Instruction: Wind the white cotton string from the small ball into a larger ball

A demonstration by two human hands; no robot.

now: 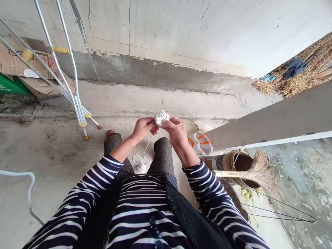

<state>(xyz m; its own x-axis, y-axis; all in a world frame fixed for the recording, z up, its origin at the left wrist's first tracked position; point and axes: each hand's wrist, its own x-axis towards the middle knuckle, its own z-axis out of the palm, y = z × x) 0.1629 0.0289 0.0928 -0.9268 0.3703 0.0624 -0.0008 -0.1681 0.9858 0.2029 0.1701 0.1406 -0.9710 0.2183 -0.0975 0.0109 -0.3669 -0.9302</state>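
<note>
A white knotted bundle of cord (161, 117) is between my two hands, in front of my knees. My right hand (176, 130) grips it from the right, thumb on the near side and fingers behind. My left hand (143, 128) pinches at its left edge, fingertips pressed together; exactly what they pinch is partly hidden. A thin strand of white cord (147, 147) hangs from the bundle between my legs. It runs down to a loose ball of the same cord (141, 167) lying low between my thighs.
Aluminium crutches (75, 69) lean at the left by cardboard boxes (38, 65). To the right stand a white bucket (203, 143), a brown container (233, 160) and a straw broom (259, 169). A low wall (259, 121) separates off a heap of husks (287, 83). A white hose (29, 186) lies at left.
</note>
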